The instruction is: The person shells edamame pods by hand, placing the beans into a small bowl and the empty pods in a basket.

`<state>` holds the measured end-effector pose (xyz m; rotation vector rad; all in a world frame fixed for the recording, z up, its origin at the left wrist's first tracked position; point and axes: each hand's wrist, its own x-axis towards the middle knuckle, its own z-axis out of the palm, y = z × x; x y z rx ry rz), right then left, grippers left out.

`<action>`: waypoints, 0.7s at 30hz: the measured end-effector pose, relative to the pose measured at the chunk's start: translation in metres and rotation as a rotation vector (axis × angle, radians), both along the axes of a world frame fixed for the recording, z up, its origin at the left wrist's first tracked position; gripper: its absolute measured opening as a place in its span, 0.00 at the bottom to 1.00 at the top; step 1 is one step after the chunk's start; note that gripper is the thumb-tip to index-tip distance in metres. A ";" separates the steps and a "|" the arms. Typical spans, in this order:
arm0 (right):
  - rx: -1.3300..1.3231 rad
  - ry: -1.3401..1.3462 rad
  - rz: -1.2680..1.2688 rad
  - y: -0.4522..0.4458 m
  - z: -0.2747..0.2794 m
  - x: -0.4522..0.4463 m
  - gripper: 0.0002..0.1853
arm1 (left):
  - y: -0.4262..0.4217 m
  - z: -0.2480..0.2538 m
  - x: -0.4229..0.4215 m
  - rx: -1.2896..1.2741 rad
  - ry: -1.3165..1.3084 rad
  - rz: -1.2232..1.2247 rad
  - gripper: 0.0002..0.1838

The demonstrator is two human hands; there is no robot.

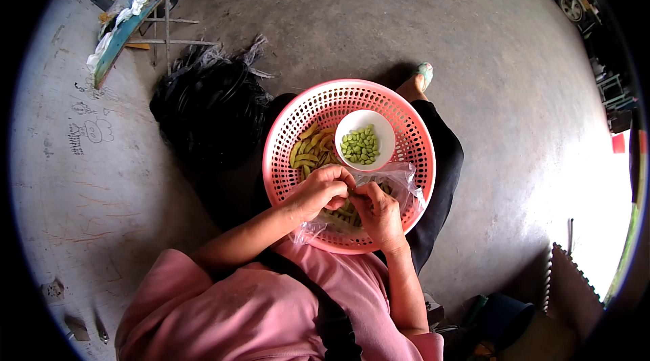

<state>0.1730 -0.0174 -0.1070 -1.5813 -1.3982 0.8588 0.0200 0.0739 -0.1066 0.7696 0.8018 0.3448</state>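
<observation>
Two bare hands meet over one round pink plastic basket [280, 151] in a person's lap, seen from above. Inside the basket are one white bowl [386, 137], one clear plastic bag [405, 184] and loose bean pods [310, 149], overlapping too much for an exact count. The bowl holds a few dozen shelled green beans [359, 145], also too crowded to count. The bowl sits just beyond the hands, the loose pods lie beyond and beside the left hand [320, 193], and the bag spreads beneath both hands, with more pods showing under them. The left forearm slants in from the lower left, wrist bent, fingers curled; the right hand [379, 212] comes up from the lower right, back of the hand upward, its thumb and fingers pointing toward the left. Both hands are closed in a pinch, fingertips nearly touching; whatever is between them is too hidden to tell. One foot in a green slipper [425, 73] shows beyond the basket.
</observation>
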 end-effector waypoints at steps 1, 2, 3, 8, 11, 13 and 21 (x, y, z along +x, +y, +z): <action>0.006 -0.001 -0.001 0.000 -0.001 0.000 0.06 | 0.000 0.000 0.000 -0.011 -0.007 -0.001 0.08; 0.012 -0.002 -0.002 0.000 -0.001 0.000 0.06 | 0.000 0.002 0.001 -0.014 -0.005 0.009 0.08; 0.027 -0.010 -0.011 0.000 -0.002 0.000 0.06 | -0.001 0.006 0.002 -0.017 -0.003 0.019 0.08; 0.055 0.028 -0.030 0.000 -0.001 0.001 0.07 | -0.002 0.008 0.002 -0.060 -0.035 0.031 0.08; 0.073 0.029 -0.030 0.000 -0.003 0.001 0.07 | -0.003 0.005 0.000 -0.047 -0.038 0.025 0.08; 0.079 0.028 -0.034 0.000 -0.002 0.000 0.06 | -0.003 0.008 0.001 -0.021 -0.039 0.017 0.08; 0.164 -0.059 -0.063 0.001 -0.005 0.001 0.06 | -0.003 0.011 -0.001 -0.059 0.023 -0.009 0.05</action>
